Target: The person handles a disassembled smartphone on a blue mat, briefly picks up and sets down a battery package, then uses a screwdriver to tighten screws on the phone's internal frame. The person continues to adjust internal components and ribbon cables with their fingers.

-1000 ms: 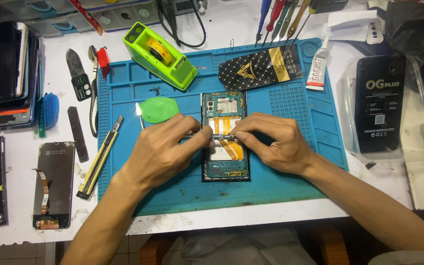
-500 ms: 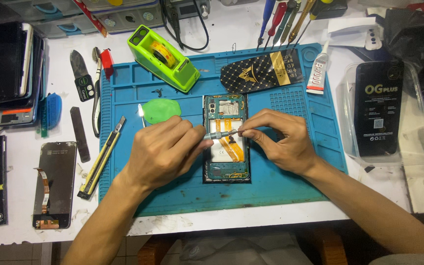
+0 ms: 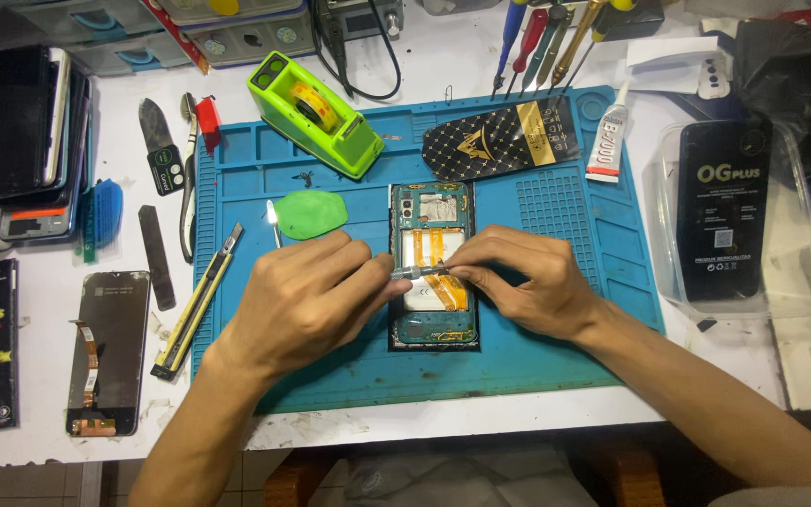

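An opened phone (image 3: 432,211) with orange flex cables lies on the blue work mat (image 3: 565,225). My left hand (image 3: 307,300) rests on the phone's left edge, fingers curled against it. My right hand (image 3: 527,282) comes from the right and pinches thin metal tweezers (image 3: 415,272), whose tip lies across the phone's middle. The lower half of the phone is partly hidden under both hands.
On the mat are a green pick (image 3: 310,213), a green tape dispenser (image 3: 314,113), a black-gold pouch (image 3: 499,138) and a glue tube (image 3: 607,141). A utility knife (image 3: 197,300) lies at the mat's left edge. A detached screen (image 3: 108,349) and stacked phones (image 3: 21,131) sit left, a clear box (image 3: 739,221) right.
Both hands stay on the phone. The right hand has shifted slightly and the tweezers now lie flatter across the phone's middle.
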